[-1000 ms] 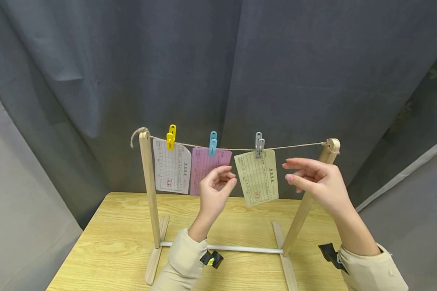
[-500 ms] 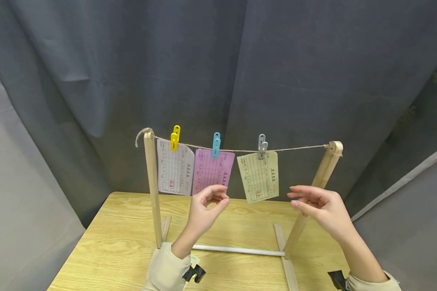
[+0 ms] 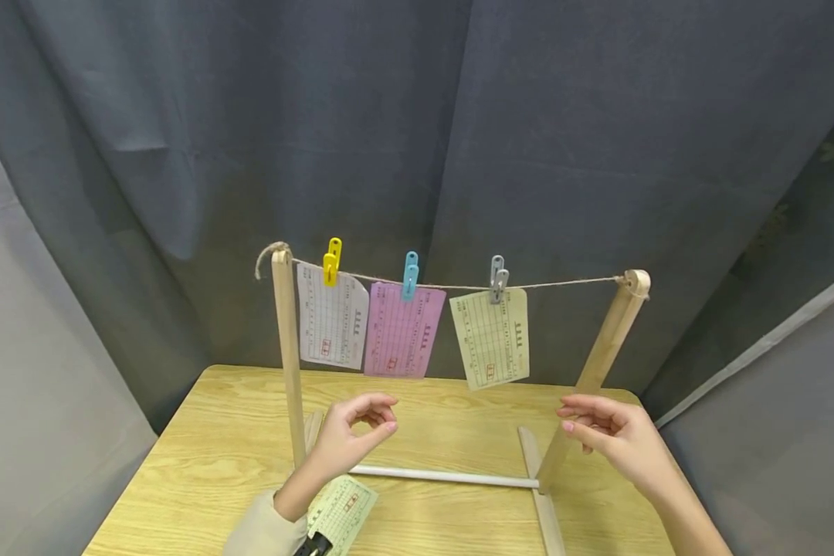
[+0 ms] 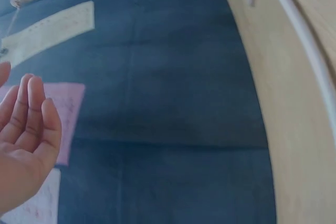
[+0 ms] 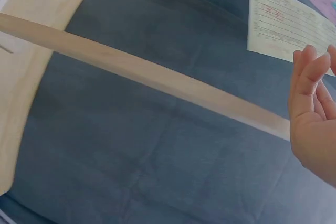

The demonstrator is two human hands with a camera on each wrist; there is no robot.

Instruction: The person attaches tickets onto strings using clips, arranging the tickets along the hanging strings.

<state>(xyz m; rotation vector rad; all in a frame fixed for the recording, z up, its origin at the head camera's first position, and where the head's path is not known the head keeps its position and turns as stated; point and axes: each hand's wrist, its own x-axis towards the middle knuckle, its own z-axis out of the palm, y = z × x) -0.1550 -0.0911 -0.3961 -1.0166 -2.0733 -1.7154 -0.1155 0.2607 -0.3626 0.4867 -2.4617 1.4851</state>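
My left hand (image 3: 340,444) hovers over the table in front of the pink slip (image 3: 403,332), fingers and thumb loosely bent and holding nothing. Beside the right post, my right hand (image 3: 622,436) hangs in the air the same way. Three printed paper slips hang from a string (image 3: 563,284): a white slip (image 3: 333,320) under a yellow clip (image 3: 330,262), the pink one under a blue clip (image 3: 409,276), and a pale yellow slip (image 3: 492,340), tilted, under a grey clip (image 3: 499,282). A light green slip (image 3: 347,506) lies on the table, partly hidden by the left wrist strap.
The string runs between a left wooden post (image 3: 289,363) and a right wooden post (image 3: 608,344). A white bar (image 3: 452,476) joins the posts low down, above the wooden table (image 3: 188,455). A dark grey curtain (image 3: 563,139) hangs behind.
Both hands have moved down, away from the hanging slips; the left also went to the left. The pink slip now shows in full, and the green slip on the table has come into view.
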